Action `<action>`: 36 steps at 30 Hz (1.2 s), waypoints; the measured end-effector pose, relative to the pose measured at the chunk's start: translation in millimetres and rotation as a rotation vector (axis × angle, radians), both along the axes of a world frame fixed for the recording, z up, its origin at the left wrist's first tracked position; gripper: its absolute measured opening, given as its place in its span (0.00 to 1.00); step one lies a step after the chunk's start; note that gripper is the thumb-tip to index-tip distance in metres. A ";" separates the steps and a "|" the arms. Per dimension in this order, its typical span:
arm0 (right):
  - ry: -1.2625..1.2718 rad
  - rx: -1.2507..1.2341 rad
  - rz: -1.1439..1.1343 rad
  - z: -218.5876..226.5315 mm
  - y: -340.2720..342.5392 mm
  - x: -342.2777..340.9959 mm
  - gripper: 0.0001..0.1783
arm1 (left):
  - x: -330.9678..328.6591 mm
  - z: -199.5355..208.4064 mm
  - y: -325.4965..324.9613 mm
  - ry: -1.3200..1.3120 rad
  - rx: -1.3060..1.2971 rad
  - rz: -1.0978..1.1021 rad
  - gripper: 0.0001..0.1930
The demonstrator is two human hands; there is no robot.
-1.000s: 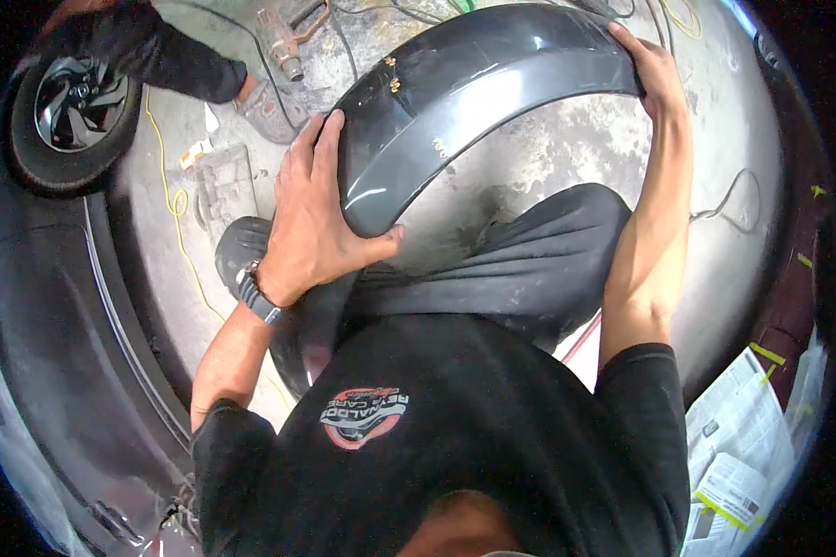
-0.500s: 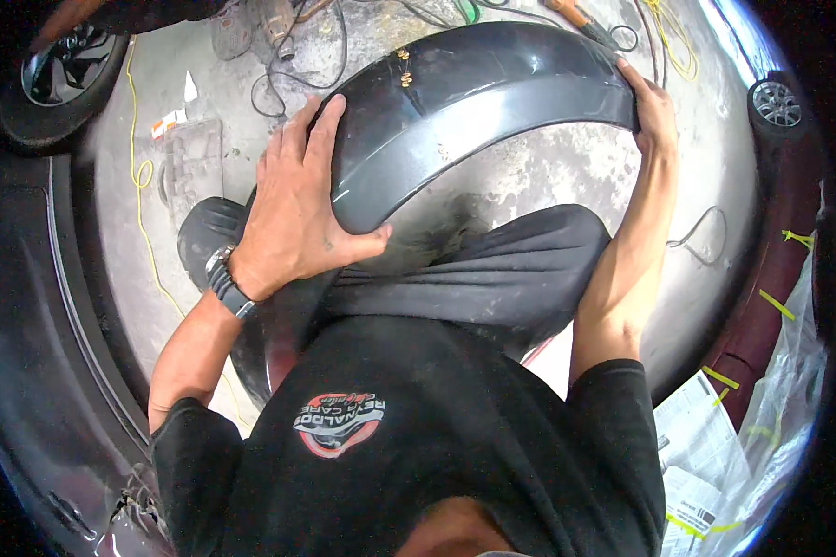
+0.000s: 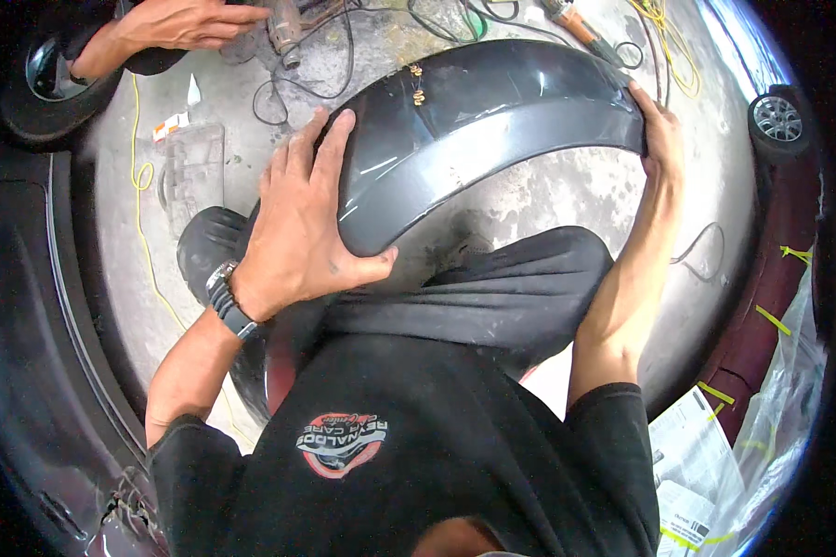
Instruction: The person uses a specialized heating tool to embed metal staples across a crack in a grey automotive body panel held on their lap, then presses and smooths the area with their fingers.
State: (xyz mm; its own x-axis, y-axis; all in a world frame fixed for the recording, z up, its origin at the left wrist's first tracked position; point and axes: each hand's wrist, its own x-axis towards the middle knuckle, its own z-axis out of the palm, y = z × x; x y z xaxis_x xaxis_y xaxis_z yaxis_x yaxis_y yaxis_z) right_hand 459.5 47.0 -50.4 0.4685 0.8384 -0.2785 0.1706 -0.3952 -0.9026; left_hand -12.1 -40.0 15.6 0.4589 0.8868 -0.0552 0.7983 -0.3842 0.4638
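A glossy dark car fender (image 3: 502, 97), curved like an arch, spans the space in front of my folded legs. My left hand (image 3: 302, 218) grips its left end, fingers over the outer edge and thumb reaching under the lower rim. At the far right end, my right hand (image 3: 661, 135) is wrapped round the edge, some of its fingers hidden behind. Wavy gold-coloured metal staples (image 3: 419, 97) sit along a crack line near the top of the arch, left of its middle.
Another person's hand (image 3: 181, 28) reaches in at upper left. Beyond the fender lie an orange-and-black power tool (image 3: 576, 26) and black cables (image 3: 311, 70). A dark car body (image 3: 28, 278) flanks me on the left; a maroon one (image 3: 724, 357) with taped plastic sheeting (image 3: 776, 399) on the right.
The fender and both my hands sit slightly lower in the picture, along with the whole scene. The other person's hand has come further into view at upper left. My grip looks the same.
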 end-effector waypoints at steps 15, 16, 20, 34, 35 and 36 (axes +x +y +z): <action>0.015 0.009 0.017 3.1 -0.9 -8.9 0.34 | -3.4 -0.9 -0.1 -0.008 0.032 -0.027 0.64; 0.022 0.008 0.006 3.5 -2.7 -10.2 0.34 | -2.9 -1.0 0.1 -0.009 0.038 -0.028 0.64; -0.020 0.041 0.014 2.8 -4.2 -7.3 0.34 | -0.3 -0.6 0.5 -0.002 0.047 -0.054 0.64; -0.168 0.006 -0.089 36.9 -19.2 -41.1 0.23 | 8.5 1.6 -1.3 0.065 0.019 -0.101 0.66; -0.161 0.005 -0.099 36.4 -21.2 -41.2 0.23 | 8.7 1.8 -0.9 0.067 0.017 -0.105 0.66; -0.156 0.043 -0.096 36.0 -21.7 -42.2 0.23 | 8.8 1.4 -0.8 0.072 0.018 -0.110 0.66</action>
